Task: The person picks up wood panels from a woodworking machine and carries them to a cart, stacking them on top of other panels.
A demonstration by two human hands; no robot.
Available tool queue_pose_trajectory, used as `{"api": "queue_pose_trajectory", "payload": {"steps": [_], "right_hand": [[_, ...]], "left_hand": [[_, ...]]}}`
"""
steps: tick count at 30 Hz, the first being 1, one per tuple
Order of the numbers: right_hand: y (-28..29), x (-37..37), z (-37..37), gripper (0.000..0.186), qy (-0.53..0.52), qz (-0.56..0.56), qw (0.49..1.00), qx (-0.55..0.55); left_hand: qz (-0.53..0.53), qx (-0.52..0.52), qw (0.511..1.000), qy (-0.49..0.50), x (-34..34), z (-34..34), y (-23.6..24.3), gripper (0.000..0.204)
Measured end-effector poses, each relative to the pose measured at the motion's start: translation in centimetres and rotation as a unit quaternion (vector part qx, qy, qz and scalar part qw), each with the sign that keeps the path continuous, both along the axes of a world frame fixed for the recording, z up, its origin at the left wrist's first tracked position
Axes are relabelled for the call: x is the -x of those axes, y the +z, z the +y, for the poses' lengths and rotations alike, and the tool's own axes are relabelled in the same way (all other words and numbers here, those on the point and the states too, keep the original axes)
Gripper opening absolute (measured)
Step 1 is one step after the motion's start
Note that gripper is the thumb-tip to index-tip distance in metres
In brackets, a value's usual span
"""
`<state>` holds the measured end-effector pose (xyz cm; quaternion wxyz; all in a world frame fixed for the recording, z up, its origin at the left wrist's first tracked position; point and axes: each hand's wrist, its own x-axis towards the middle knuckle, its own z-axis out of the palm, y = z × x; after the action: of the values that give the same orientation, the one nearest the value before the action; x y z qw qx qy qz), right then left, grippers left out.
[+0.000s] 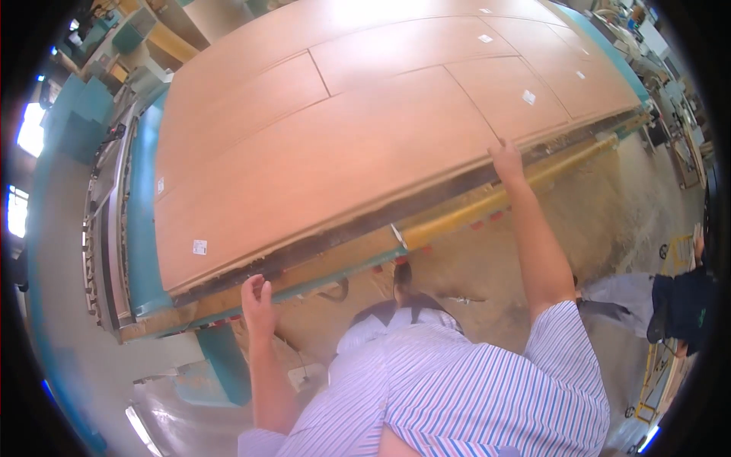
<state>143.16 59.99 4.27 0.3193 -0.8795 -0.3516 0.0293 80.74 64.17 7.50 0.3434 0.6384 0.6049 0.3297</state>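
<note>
Flat reddish-brown wood panels [365,145] lie edge to edge on a large machine table in front of me, with thin seams between them. My right hand [508,161] is at the near edge of the panels, by the end of a seam. Its fingers are bent over that edge and appear to grip a panel. Lower and to the left, my left hand [258,306] hovers just off the table's front side. Its fingers are loosely curled and somewhat apart, with nothing visible in them. Small white labels [199,247] are stuck on several panels.
A yellow rail [457,221] runs along the table's near side. Beyond the left end stands a teal machine part [147,206]. At the right, another person in dark clothing [680,308] is beside a yellow wheeled frame [653,373]. The floor [601,206] is dusty.
</note>
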Motion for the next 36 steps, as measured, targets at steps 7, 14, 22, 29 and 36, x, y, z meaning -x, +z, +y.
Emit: {"api": "queue_pose_trajectory", "payload": {"steps": [7,14,22,29,36], "right_hand": [[-2.8,-0.2,6.2,0.042,0.042,-0.247,0.928,0.275],[-7.4,-6.2,4.2,0.032,0.012,-0.262,0.919,0.293],[-1.5,-3.0,7.2,0.058,-0.133,-0.091,0.938,0.306],[-1.6,-2.3,7.8,0.059,-0.160,-0.099,0.936,0.297],[-2.4,-2.4,7.2,0.054,-0.163,-0.142,0.931,0.294]], "left_hand": [[0.024,0.061,0.989,0.134,2.3,1.7,1.3,0.025],[0.127,-0.063,0.981,0.132,7.8,8.3,1.8,0.027],[0.286,-0.019,0.924,0.251,15.8,16.3,0.7,0.043],[0.341,0.117,0.870,0.337,22.9,23.8,-0.5,0.065],[0.329,0.229,0.848,0.348,27.5,27.7,-0.5,0.069]]}}
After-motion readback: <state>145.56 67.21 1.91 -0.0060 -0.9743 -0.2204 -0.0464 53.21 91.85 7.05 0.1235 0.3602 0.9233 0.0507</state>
